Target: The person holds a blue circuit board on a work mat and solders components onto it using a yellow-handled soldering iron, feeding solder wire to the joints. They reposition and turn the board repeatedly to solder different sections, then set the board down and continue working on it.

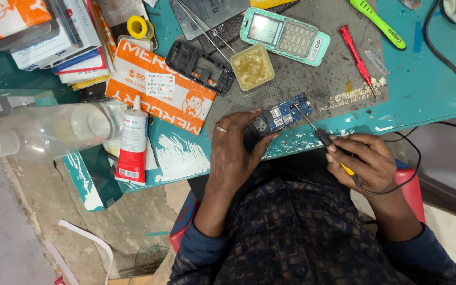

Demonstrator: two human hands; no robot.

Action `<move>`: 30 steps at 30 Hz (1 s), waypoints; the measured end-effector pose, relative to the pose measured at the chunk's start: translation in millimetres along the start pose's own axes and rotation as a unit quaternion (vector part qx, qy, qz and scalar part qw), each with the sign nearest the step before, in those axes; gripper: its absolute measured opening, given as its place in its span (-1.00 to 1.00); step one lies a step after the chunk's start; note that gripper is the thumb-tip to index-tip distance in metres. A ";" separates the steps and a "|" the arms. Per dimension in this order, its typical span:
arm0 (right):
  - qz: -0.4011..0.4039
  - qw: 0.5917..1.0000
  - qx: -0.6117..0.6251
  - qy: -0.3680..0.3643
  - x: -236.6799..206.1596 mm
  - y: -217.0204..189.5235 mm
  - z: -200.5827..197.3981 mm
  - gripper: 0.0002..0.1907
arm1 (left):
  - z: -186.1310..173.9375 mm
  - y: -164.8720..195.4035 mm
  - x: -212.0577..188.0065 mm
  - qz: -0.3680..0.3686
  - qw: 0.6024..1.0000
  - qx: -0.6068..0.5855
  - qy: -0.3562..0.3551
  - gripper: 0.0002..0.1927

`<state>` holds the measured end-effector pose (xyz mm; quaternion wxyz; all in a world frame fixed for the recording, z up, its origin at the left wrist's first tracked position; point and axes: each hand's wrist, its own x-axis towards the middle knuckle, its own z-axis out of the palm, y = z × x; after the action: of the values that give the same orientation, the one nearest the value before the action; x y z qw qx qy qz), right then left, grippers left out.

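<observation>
A small blue circuit board (286,112) lies at the near edge of a grey work mat (312,79). My left hand (233,148), a ring on one finger, rests on the table edge and pins the board's left end with its fingers. My right hand (362,161) grips a soldering iron (323,137) by its black and yellow handle. The iron's thin metal tip touches the right side of the board. A black cord (412,158) loops from the iron past my right wrist.
A mint-green keypad phone (283,34), a square tub of yellowish paste (252,66), a black phone frame (200,67) and tweezers (201,26) lie on the mat. A red screwdriver (357,53), orange packet (159,87), glue tube (132,142) and clear bottle (54,129) sit nearby.
</observation>
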<state>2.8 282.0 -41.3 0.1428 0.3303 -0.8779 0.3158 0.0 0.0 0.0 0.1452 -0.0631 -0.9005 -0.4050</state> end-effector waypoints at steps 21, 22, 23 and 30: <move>-0.060 0.996 -0.058 0.011 152.8 129.7 -2.3 -0.80 | 15.3 -46.1 211.1 0.011 1.000 -0.005 0.004 -0.38; -0.059 0.997 -0.057 0.011 159.8 132.4 -1.8 -0.80 | 12.2 -49.6 210.4 0.011 1.000 -0.007 0.004 -0.38; -0.059 0.997 -0.057 0.011 165.7 134.3 -2.5 -0.81 | 12.6 -48.7 212.2 0.012 1.000 -0.006 0.004 -0.38; -0.057 0.997 -0.048 0.009 184.6 136.2 -22.7 -0.81 | 29.9 -25.4 207.4 0.009 1.000 -0.004 0.002 -0.38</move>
<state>-224.3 285.6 -1.8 0.1843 0.3702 -0.8704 0.2673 -209.2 4.7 27.9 0.1502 -0.0715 -0.8979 -0.4075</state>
